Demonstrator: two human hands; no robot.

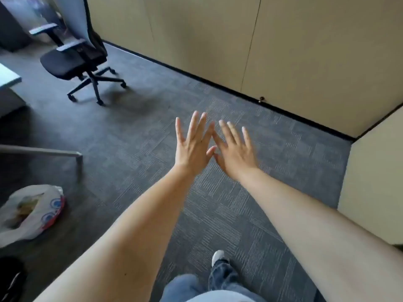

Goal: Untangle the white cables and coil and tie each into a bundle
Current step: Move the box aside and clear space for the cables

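Head view: my left hand [193,147] and right hand [236,152] are spread wide, holding nothing. No cables show; I must find them first.

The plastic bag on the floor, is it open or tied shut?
Open. The bag lies on the carpet with its mouth gaping and something yellowish showing inside; what that is cannot be told.

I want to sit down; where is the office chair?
In the head view, the black office chair stands upper left on the grey carpet, near the beige wall panels, far beyond the left hand.
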